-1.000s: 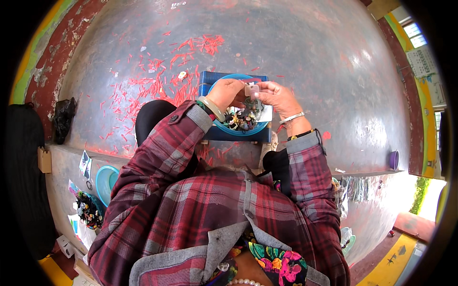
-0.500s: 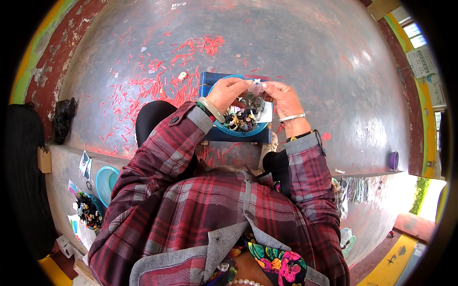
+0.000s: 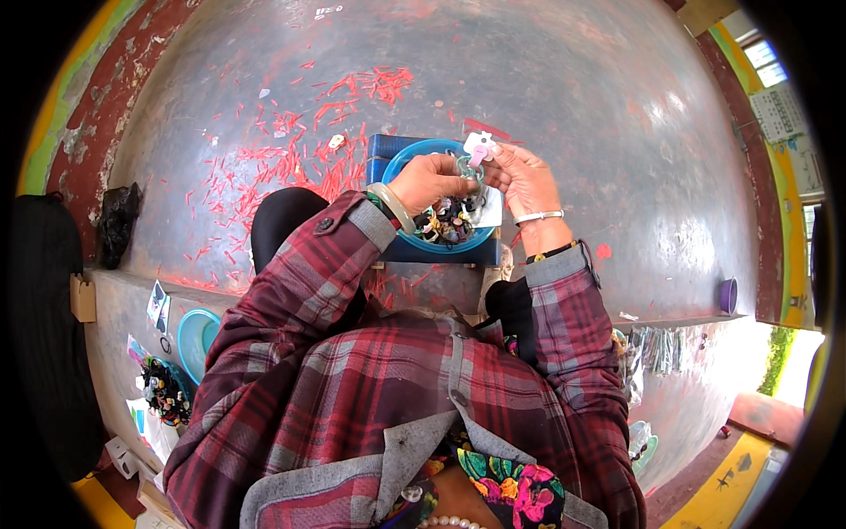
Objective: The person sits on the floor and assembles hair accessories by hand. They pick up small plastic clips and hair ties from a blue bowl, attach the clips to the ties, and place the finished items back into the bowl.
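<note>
Above a blue basin (image 3: 432, 146), both my hands hold a small pale-green looped hair tie (image 3: 468, 166) with a white and pink tag (image 3: 479, 146) at its top. The fingers of my left hand (image 3: 426, 185) are closed on the loops. My right hand (image 3: 526, 182) pinches beside the tag, its thumb and forefinger near the pink part. Inside the basin lies a heap of dark hair ties (image 3: 445, 220) with small coloured ornaments. A white card (image 3: 490, 208) sits at the basin's right side, partly behind my right hand.
A blue box-like stand (image 3: 379, 152) supports the basin. Red strips (image 3: 291, 159) litter the floor to its left. At lower left are a teal basin (image 3: 195, 333) and a container of dark hair ties (image 3: 166, 392). Clear packets (image 3: 656, 351) lie in a row at right.
The clear plastic between my fingertips no longer shows there; the tag and green loops are now exposed. My left hand has turned and lowered slightly, its fingers closing on the loops.
</note>
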A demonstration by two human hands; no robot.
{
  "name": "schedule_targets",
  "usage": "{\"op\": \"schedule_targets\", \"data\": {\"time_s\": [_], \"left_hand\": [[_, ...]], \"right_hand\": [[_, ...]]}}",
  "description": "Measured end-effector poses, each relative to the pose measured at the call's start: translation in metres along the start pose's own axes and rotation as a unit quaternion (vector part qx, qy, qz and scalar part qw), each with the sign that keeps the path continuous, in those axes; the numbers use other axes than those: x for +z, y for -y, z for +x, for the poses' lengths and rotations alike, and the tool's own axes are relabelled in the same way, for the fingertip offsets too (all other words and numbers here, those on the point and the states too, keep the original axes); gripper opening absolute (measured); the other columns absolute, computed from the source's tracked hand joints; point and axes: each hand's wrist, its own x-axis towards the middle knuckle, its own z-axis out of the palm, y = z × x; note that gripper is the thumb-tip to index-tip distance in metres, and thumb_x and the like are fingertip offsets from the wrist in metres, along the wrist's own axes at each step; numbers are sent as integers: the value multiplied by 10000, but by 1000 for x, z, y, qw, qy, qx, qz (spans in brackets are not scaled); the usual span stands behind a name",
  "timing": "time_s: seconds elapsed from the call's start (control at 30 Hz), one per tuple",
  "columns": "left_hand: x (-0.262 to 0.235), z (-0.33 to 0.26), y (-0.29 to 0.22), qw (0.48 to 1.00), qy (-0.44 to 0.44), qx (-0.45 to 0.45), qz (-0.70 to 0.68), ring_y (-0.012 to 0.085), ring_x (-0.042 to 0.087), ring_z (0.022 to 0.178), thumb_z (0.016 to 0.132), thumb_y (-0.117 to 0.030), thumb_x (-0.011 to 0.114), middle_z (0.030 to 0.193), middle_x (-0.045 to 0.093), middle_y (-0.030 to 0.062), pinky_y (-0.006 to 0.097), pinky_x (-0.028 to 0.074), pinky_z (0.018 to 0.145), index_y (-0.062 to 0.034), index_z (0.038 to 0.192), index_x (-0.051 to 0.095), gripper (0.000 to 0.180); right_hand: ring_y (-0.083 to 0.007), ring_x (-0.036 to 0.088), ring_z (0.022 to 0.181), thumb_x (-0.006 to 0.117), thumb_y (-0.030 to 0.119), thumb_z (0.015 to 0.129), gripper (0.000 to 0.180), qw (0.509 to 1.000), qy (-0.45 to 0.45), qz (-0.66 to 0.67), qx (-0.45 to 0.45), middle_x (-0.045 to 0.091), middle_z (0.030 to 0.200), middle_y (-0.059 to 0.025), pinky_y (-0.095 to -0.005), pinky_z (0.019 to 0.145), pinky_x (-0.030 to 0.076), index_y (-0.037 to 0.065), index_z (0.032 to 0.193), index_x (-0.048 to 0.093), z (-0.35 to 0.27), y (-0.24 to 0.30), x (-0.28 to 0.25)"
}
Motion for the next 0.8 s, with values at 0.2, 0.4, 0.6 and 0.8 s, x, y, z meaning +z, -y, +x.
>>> {"op": "schedule_targets", "data": {"time_s": [0.2,0.4,0.6,0.8], "left_hand": [[1,0,1,1000,-8,3,11,31,477,535,757,-154,684,725,595,-17,165,374,457,-40,930,619,218],[0,0,2,1000,-9,-4,23,46,494,549,755,-111,672,703,587,-14,179,395,472,-41,918,615,186],[-2,2,6,1000,17,-14,-7,71,535,614,773,-110,651,756,596,-2,203,448,567,-44,960,602,204],[-2,6,14,999,-1,0,-51,84,564,699,794,-119,644,810,603,7,223,468,675,-18,973,594,211]], "right_hand": [[-122,607,665,658,121,783,209,999,20,-24,-9,635,803,-71,-237,592,496,-21,927,608,4,-6,-4],[-119,602,662,660,117,779,193,998,37,-43,6,635,792,-64,-234,597,490,-22,905,613,2,-4,-4],[-96,575,637,664,134,777,189,998,28,-61,-15,637,771,-50,-214,572,457,-15,889,630,4,-7,-4],[-85,562,621,676,153,768,207,994,18,-107,-17,637,757,-39,-205,556,442,-13,886,644,3,-6,-5]]}}
